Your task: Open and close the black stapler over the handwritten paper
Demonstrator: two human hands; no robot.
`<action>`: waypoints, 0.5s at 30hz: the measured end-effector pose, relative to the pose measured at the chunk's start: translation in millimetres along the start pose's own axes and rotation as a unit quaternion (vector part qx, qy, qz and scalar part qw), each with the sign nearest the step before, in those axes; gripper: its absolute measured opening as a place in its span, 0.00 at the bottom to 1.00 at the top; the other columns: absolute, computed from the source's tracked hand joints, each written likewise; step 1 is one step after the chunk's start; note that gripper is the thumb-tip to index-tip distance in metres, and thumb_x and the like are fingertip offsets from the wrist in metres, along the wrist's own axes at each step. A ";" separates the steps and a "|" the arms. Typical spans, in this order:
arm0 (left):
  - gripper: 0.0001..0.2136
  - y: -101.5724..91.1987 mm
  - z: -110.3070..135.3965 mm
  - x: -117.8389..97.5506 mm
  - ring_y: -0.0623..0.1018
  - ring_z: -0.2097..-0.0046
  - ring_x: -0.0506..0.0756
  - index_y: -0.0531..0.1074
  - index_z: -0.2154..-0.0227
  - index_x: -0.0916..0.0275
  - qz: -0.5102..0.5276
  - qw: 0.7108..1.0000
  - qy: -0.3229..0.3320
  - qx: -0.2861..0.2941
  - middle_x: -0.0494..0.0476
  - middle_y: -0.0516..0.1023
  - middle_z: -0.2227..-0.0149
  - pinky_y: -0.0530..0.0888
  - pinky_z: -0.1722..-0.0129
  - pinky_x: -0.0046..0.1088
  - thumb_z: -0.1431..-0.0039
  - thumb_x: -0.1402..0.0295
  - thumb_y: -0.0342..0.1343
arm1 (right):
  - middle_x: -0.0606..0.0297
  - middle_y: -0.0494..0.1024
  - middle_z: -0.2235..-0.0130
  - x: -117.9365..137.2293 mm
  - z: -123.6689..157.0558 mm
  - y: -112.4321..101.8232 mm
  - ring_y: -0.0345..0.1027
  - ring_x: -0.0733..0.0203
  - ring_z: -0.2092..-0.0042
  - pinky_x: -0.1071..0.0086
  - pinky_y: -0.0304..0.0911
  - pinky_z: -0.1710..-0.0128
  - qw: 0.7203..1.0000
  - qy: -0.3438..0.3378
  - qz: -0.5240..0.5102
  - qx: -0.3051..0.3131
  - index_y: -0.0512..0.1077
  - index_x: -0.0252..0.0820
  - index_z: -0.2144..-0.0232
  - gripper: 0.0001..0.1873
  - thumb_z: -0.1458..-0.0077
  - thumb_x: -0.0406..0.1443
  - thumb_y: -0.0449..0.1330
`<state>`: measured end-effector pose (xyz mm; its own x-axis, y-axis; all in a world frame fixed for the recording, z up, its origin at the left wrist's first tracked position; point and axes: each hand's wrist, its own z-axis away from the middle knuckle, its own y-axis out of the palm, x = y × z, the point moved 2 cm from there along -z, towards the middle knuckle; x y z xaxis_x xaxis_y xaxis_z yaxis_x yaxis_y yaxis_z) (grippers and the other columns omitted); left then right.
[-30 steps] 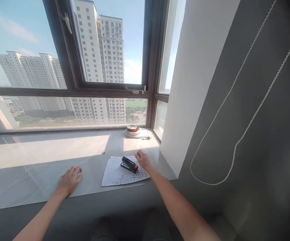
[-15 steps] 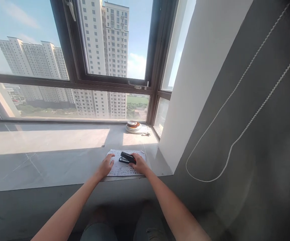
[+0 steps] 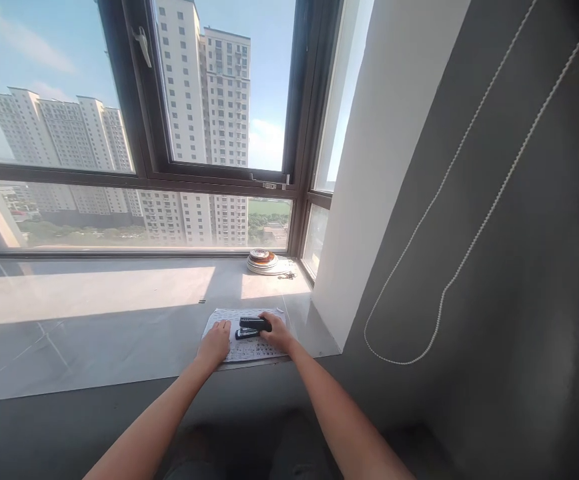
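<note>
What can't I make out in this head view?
Stapler, gripped end: head view, hidden by right hand.
Paper, part of left side: head view, hidden by left hand.
Paper's writing: head view, too small to read.
Beaded cord, left strand's top: head view, cut off by upper edge.

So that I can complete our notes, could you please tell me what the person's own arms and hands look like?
The left hand and right hand are bare, without gloves, and no watch or bracelet shows on either arm. The left forearm and right forearm are uncovered, with no sleeve in view.
</note>
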<state>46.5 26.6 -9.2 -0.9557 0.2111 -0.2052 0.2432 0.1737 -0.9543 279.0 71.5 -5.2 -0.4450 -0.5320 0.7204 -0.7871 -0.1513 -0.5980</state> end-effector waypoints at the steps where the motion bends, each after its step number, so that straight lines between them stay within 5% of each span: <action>1: 0.21 -0.4 2.5 -2.2 0.73 0.44 0.63 0.70 0.51 0.64 0.010 1.000 0.003 -0.013 0.68 0.75 0.50 0.71 0.46 0.40 0.43 0.85 0.42 | 0.63 0.78 0.57 -0.2 -0.5 0.3 0.71 0.52 0.55 0.65 0.64 0.54 1.000 0.000 -0.005 -0.007 0.73 0.47 0.53 0.23 0.55 0.33 0.58; 5: 0.24 3.2 10.7 -0.4 0.73 0.42 0.59 0.68 0.49 0.62 0.108 0.992 0.030 -0.052 0.65 0.74 0.46 0.70 0.45 0.35 0.43 0.86 0.37 | 0.63 0.77 0.54 0.1 -1.8 0.7 0.69 0.52 0.53 0.64 0.63 0.51 0.999 -0.010 -0.020 -0.029 0.73 0.48 0.54 0.24 0.56 0.34 0.57; 15: 0.21 11.9 4.0 14.1 0.75 0.40 0.63 0.67 0.44 0.60 0.245 0.968 0.004 -0.043 0.66 0.75 0.42 0.70 0.41 0.41 0.42 0.69 0.54 | 0.61 0.78 0.62 -6.3 -8.9 -1.0 0.68 0.53 0.55 0.64 0.60 0.53 0.989 0.074 -0.097 -0.082 0.73 0.44 0.66 0.17 0.47 0.37 0.44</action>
<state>35.3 27.8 -24.3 -0.7204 0.2956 -0.6275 0.6810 0.1299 -0.7207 278.8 82.5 -6.0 -0.3267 -0.3758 0.8672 -0.9171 -0.0956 -0.3870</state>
